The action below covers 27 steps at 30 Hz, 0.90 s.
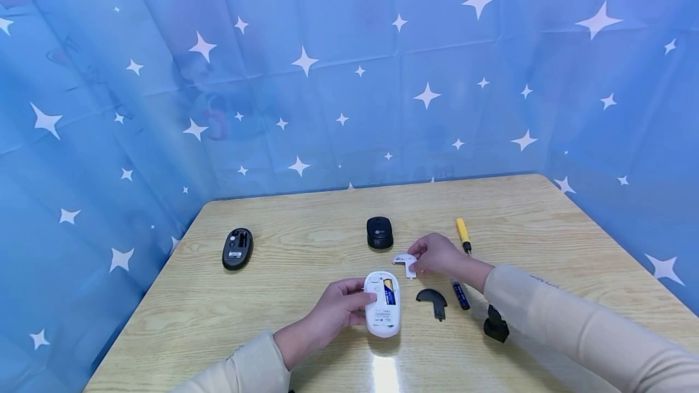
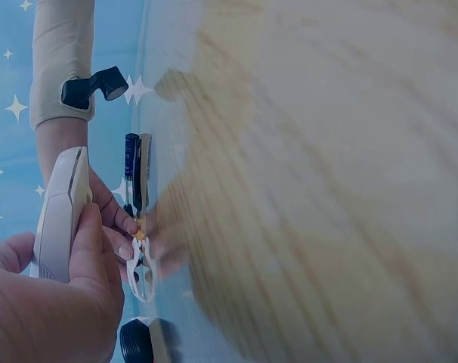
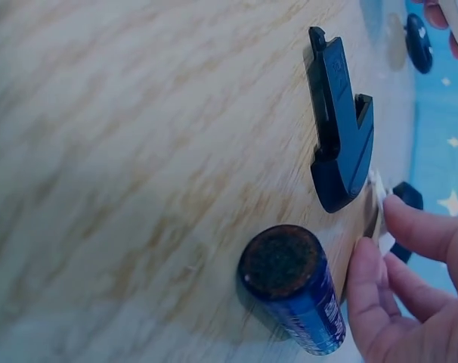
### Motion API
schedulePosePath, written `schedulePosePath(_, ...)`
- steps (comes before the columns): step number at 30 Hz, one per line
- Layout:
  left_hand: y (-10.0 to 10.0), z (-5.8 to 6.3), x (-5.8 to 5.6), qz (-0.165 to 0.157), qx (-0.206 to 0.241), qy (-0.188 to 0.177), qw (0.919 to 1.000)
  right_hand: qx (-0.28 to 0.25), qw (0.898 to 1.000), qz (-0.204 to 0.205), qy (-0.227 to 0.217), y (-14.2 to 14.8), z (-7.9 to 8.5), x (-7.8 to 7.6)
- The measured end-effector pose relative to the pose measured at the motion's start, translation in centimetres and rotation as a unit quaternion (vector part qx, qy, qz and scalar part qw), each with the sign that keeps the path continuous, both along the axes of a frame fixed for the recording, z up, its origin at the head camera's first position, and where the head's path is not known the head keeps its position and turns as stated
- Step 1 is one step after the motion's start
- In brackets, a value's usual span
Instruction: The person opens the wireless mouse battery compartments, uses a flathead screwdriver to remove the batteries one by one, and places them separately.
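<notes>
My left hand (image 1: 345, 304) grips a white computer mouse (image 1: 382, 320) by its left side, underside up, with a battery (image 1: 389, 292) showing in its open compartment. The white battery cover (image 1: 406, 264), T-shaped with a curved top, is pinched between the thumb and fingers of my right hand (image 1: 437, 255). In the right wrist view the right fingertips (image 3: 367, 253) are down at the tabletop around that cover. Nearer me lies a black battery cover (image 1: 433, 301) of similar shape, and a loose blue battery (image 1: 461, 296) rests to its right.
A black mouse (image 1: 379, 232) stands upright behind the hands. Another black mouse (image 1: 237, 248) lies underside up at the left, its battery slot exposed. A screwdriver with a yellow handle (image 1: 463, 230) lies beyond the right wrist. The wooden table (image 1: 306, 223) ends at a blue starry curtain (image 1: 349, 108).
</notes>
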State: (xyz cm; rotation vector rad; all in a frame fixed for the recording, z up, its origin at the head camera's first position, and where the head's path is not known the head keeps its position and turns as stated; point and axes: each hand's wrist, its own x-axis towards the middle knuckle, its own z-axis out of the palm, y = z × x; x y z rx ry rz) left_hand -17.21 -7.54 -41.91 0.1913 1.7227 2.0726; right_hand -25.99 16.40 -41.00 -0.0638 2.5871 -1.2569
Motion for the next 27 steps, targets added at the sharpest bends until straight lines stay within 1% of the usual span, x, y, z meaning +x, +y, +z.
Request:
schedulePosePath(6, 0.02, -0.09, -0.03, 0.001, -0.006, 0.0, 1.0, 0.007, 1.0, -0.006, 0.003, 0.08, -0.1, -0.02)
schedulePosePath(10, 0.01, -0.09, -0.08, -0.004, -0.006, -0.002, 1.0, 0.009, 1.0, -0.016, 0.0, 0.22, -0.21, -0.12)
schedulePosePath(14, 0.07, -0.1, -0.08, 0.0, -0.007, -0.002, 1.0, 0.017, 1.0, -0.022, -0.003, 0.3, -0.38, -0.21)
schedulePosePath(16, 0.13, -0.17, -0.11, 0.003, -0.009, -0.003, 1.0, 0.02, 1.0, -0.022, -0.006, 0.3, -0.38, -0.2)
schedulePosePath(21, 0.22, -0.22, -0.26, 0.0, -0.011, -0.006, 0.9999, 0.024, 0.999, -0.023, -0.012, 0.25, -0.19, -0.15)
schedulePosePath(27, 0.23, -0.16, -0.29, -0.002, -0.014, -0.007, 0.9999, 0.038, 0.999, -0.018, 0.002, 0.27, -0.07, -0.11)
